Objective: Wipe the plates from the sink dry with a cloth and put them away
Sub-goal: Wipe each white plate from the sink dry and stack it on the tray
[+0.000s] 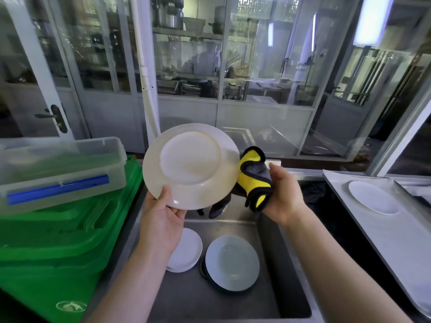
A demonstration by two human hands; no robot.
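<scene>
Left hand (163, 213) grips the round cream ceramic plate (191, 166) at its lower-left rim, thumb curled over the edge onto the underside, fingers hidden behind. The plate is up in the air, tilted, its foot ring and underside facing the camera. Right hand (283, 194) is clamped round a bunched yellow-and-grey microfibre cloth with black edging (255, 180), and the cloth touches the plate's right rim, directly across from the left hand's grip.

Below both hands lies the stainless steel sink basin (275, 264). Under the left wrist sits a small white round plate stack (189, 250), partly covered by the forearm; just right of it, a pale blue-white deep plate (232, 262) rests on a dark-rimmed dish, the two groups close but apart. The basin's right wall runs under the right forearm.

Left of the gripping hand, near the plate's left edge, a green plastic crate (58, 241) carries a clear plastic lidded box with a blue clip (58, 173). Well to the right of the cloth hand, a white oval plate (373, 200) lies flat on the grey counter (396, 241). There is open space between the cloth hand and that counter's near edge. Beyond the held plate stands a glass partition (256, 66).
</scene>
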